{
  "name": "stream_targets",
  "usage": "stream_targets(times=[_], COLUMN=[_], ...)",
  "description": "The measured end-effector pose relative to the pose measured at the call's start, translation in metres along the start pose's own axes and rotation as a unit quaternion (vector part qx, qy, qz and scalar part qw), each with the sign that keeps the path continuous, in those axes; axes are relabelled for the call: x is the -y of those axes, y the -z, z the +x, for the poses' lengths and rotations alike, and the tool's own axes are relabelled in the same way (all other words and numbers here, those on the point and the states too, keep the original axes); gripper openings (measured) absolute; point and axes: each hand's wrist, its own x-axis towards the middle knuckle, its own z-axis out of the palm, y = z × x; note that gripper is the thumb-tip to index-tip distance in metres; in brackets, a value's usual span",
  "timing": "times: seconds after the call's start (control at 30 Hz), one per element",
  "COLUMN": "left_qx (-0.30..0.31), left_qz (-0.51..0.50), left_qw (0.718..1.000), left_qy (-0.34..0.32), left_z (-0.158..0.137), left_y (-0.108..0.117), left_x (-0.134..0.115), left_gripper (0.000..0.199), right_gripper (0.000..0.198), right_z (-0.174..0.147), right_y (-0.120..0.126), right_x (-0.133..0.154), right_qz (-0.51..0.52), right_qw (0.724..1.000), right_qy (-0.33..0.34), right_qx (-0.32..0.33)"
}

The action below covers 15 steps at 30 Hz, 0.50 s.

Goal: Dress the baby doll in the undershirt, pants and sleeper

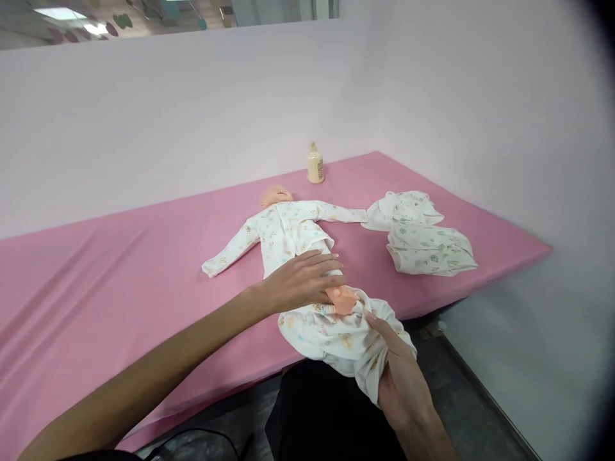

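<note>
A baby doll lies on its back, dressed in a white printed long-sleeved top with both sleeves spread. My left hand rests over the doll's lower body, its fingers stretched out across a leg. Just beyond those fingers shows a bare, skin-coloured part of the doll, seemingly a foot. My right hand grips bunched white printed baby pants, thumb on top and the other fingers hidden by cloth. This fabric lies around the bare part and hangs over the table's front edge.
A cream pump bottle stands at the back near the wall. Two white printed cloth bundles, a rear one and a nearer one, lie on the right of the pink-covered table. Walls border the back and right.
</note>
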Motion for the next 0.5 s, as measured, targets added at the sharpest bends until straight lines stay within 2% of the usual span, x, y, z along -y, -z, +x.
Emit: stream_targets(times=[0.1,0.33,0.5], left_qx=[0.002,0.027,0.048], left_qz=[-0.001,-0.021,-0.006], left_qw=[1.0,0.999,0.999], left_qy=[0.013,0.02,0.019], left_z=[0.002,0.003,0.004], left_y=[-0.002,-0.006,-0.008], left_x=[0.001,0.004,0.003], left_gripper=[0.037,0.034,0.034], right_gripper=[0.061,0.051,0.055], right_z=[-0.002,-0.014,-0.016], right_y=[0.0,0.002,0.003], right_x=[0.0,0.003,0.004], right_qz=[-0.006,-0.057,-0.078], right_qw=[1.0,0.997,0.994], right_qy=[0.001,0.056,0.08], right_qx=[-0.004,-0.017,-0.019])
